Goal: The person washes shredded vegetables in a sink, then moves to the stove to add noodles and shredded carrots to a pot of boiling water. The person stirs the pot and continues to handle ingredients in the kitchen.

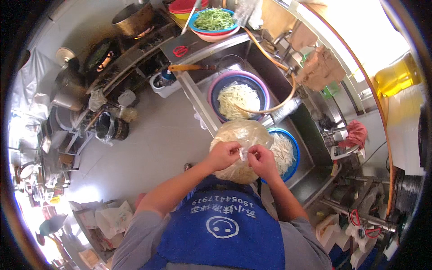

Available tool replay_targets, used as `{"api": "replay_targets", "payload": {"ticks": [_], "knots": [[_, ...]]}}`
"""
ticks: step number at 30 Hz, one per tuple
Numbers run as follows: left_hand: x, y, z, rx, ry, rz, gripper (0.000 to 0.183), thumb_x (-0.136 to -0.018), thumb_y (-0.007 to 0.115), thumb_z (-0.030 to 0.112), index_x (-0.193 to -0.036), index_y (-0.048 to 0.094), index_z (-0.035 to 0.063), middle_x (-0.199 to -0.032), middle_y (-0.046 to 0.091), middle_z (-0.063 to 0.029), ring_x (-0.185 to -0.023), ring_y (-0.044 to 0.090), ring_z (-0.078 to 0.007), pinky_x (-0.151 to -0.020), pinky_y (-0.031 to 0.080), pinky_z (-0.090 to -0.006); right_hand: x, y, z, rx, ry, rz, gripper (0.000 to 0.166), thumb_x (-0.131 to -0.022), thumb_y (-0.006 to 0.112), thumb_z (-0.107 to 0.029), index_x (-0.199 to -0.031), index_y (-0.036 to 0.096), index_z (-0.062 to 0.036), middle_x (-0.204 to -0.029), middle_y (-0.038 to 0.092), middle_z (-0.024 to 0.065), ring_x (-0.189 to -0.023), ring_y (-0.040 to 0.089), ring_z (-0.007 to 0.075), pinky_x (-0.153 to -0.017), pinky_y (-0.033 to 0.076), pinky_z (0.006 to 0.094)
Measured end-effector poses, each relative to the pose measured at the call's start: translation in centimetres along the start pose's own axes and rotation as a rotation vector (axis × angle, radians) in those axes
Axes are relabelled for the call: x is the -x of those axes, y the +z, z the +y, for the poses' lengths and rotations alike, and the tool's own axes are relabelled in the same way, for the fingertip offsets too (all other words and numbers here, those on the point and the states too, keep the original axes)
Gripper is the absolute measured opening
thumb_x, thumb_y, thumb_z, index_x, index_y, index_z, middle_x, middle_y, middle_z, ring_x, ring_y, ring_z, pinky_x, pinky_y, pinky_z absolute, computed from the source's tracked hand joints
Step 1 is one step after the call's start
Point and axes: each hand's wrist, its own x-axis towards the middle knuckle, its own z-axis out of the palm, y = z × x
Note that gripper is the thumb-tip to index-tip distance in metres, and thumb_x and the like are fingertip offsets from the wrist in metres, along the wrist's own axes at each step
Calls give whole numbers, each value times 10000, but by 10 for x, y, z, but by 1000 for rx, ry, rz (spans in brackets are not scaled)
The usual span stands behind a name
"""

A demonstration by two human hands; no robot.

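Note:
My left hand (224,156) and my right hand (263,160) pinch the gathered neck of a large, full plastic bag (233,133) from either side. The bag is clear, and its contents look pale yellowish; what they are I cannot tell. It bulges in front of my apron at the sink's near edge. Partly hidden behind it and my right hand, a blue basin (296,158) holds whitish strips (282,153). Beyond the bag, a purple-rimmed basin (211,92) with a dark blue colander inside holds pale shredded vegetable (238,98).
A hose (293,84) loops over the shredded vegetable. A wooden-handled tool (190,67) lies across the sink corner, near red-handled scissors (180,51). Green shreds (215,19) fill a basin at the back. Lit flames show under a pot (133,20) and a wok (101,55).

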Motion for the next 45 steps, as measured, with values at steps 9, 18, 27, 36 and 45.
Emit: {"api": "replay_targets", "payload": {"ticks": [9,18,27,36,45], "knots": [[-6,6,1,-131,189,114,146,-784,677,186,-895,700,93,-793,669,-86,-670,642,-232,-605,504,-324,-1,1,-8,77,-9,39,100,-817,642,-70,-880,639,7,-734,673,125,-605,644,179,-560,505,306],[-12,14,-12,-121,308,135,146,-728,701,203,-756,618,87,-724,591,-90,-672,613,-260,-595,486,-365,-1,7,-25,405,-152,60,109,-784,625,-105,-863,622,-28,-740,662,188,-686,685,311,-611,533,385],[-7,12,-18,-248,299,127,136,-728,655,250,-757,600,129,-721,575,-66,-678,604,-301,-537,460,-408,-9,15,-5,135,-94,5,79,-857,592,-83,-823,574,-14,-679,618,66,-608,575,131,-554,445,284],[-6,10,-21,-227,316,109,120,-711,643,210,-764,584,120,-746,576,-64,-705,605,-294,-545,461,-421,-12,4,9,-11,-7,-117,72,-862,608,-74,-837,565,-23,-778,586,8,-714,530,79,-636,448,236],[-10,8,-15,-156,230,97,137,-764,660,267,-810,635,140,-826,630,-56,-755,632,-275,-604,493,-394,-11,6,-6,199,-161,53,173,-890,588,-137,-798,603,9,-681,603,94,-642,545,129,-595,444,294]]}}
